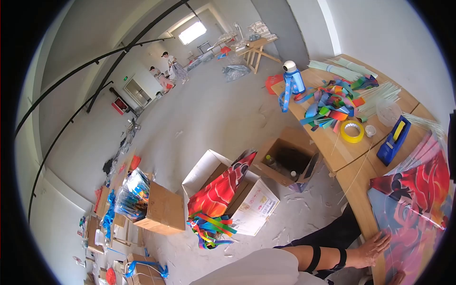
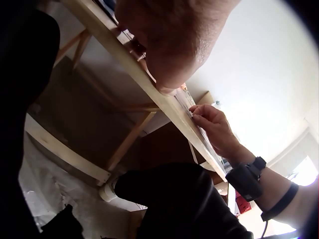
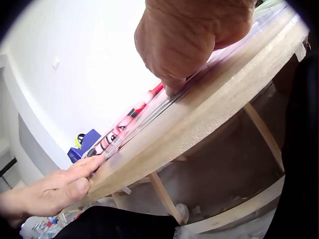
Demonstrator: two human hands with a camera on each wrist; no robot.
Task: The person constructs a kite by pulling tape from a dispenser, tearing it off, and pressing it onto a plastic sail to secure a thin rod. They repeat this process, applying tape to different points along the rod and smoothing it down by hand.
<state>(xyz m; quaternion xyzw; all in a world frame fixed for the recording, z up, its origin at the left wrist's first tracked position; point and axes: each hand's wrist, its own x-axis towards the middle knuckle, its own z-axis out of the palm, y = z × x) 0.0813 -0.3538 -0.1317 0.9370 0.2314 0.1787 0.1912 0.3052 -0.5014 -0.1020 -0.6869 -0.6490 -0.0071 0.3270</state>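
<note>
Thin printed plastic sheets (image 1: 403, 223), red and see-through pink with cartoon eyes, lie over the near end of the wooden table (image 1: 354, 183). My left hand (image 1: 373, 249) rests on their edge at the table's rim, fingers straight and side by side. In the left wrist view my right hand (image 2: 217, 127) has thumb and forefinger brought together at the edge of the sheets. From the right wrist, the same right hand (image 3: 197, 45) is bent down with a fingertip at a thin dark line along the sheet; its other fingers are hidden.
A blue tape dispenser (image 1: 394, 140), a yellow tape roll (image 1: 352, 131), bright ribbons (image 1: 332, 104), thin white sticks (image 1: 387, 95) and a blue bottle (image 1: 293, 78) stand farther along the table. Open cartons (image 1: 289, 159) sit on the floor to the left. Two people (image 1: 175, 66) are far off.
</note>
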